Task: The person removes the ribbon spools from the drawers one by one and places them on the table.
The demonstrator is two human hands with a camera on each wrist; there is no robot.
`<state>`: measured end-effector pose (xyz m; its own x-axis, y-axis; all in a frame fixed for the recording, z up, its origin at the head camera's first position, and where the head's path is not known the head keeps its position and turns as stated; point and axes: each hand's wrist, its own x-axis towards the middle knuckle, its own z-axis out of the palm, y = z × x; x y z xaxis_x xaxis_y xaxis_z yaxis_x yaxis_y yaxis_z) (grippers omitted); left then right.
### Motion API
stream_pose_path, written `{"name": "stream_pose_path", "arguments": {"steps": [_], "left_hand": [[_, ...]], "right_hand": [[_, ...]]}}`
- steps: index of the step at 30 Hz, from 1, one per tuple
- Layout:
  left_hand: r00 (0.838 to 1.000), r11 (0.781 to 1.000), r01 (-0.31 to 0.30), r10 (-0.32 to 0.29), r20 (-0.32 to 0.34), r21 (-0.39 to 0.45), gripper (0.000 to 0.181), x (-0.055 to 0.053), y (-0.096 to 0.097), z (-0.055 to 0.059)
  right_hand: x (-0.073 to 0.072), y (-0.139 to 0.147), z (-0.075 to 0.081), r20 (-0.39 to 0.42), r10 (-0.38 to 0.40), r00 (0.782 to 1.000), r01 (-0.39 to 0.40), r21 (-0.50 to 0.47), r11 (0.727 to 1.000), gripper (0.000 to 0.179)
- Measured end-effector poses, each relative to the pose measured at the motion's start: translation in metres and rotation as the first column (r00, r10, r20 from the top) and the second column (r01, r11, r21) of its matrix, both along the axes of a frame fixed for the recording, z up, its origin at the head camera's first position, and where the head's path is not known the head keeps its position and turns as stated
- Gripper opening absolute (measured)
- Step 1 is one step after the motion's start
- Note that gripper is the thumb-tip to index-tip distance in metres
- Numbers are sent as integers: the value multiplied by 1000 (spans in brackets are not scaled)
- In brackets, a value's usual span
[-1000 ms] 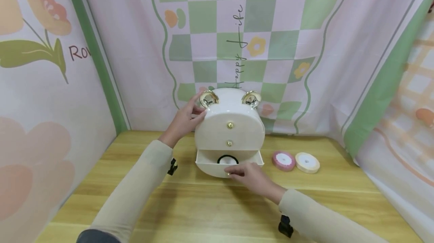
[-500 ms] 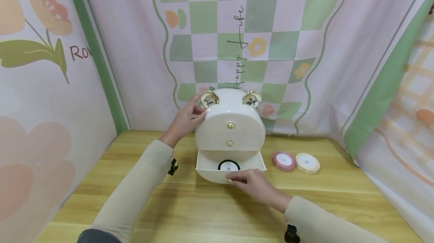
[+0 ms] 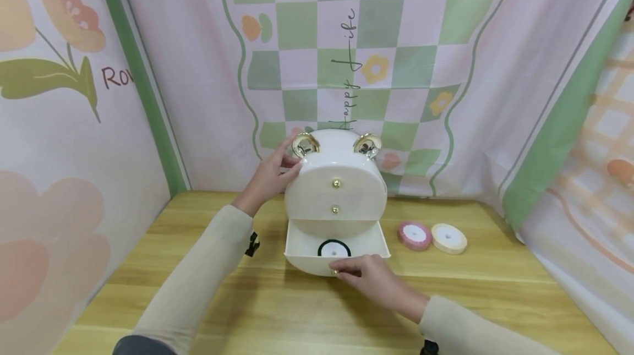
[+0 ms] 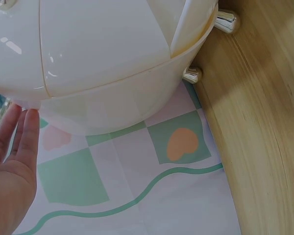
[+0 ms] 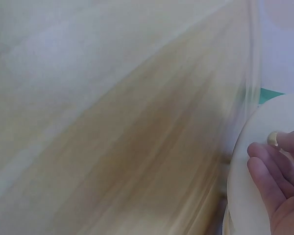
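A white storage box (image 3: 312,195) with gold ears and gold knobs stands on the table. Its bottom drawer (image 3: 307,265) is pulled out, and inside lies a ribbon spool (image 3: 340,249) with a white centre and dark ribbon. My left hand (image 3: 269,176) rests on the box's upper left side by the ear; its fingertips (image 4: 31,117) touch the white shell. Thumb and fingers of my right hand (image 3: 378,283) pinch the drawer knob (image 5: 273,139), which is gold and partly covered by them. The drawer's front edge hides the near part of the spool.
To the right of the box, a pink ribbon spool (image 3: 414,235) and a cream ribbon spool (image 3: 448,238) lie side by side on the wooden table (image 3: 277,311). A checked curtain (image 3: 297,25) hangs close behind the box.
My right hand has moved toward me with the knob, and the bottom drawer has slid further out, showing more of the dark spool. My left hand has stayed on the box.
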<state>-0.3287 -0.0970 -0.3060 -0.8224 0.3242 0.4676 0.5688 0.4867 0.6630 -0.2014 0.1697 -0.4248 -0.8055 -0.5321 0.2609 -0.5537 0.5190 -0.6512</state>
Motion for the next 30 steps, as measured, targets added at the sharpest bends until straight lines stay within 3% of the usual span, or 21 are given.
{"name": "stream_pose_path", "arguments": {"steps": [11,30], "left_hand": [[1000,1000,3,-3,9,3,74,1,0,0],[1000,1000,-1,1,19,5,71,1,0,0]], "right_hand": [[7,3,-6,-41,19,999,-19,-2,1000,21],[16,3,-1,-1,64,998,-64,19,998,27]]}}
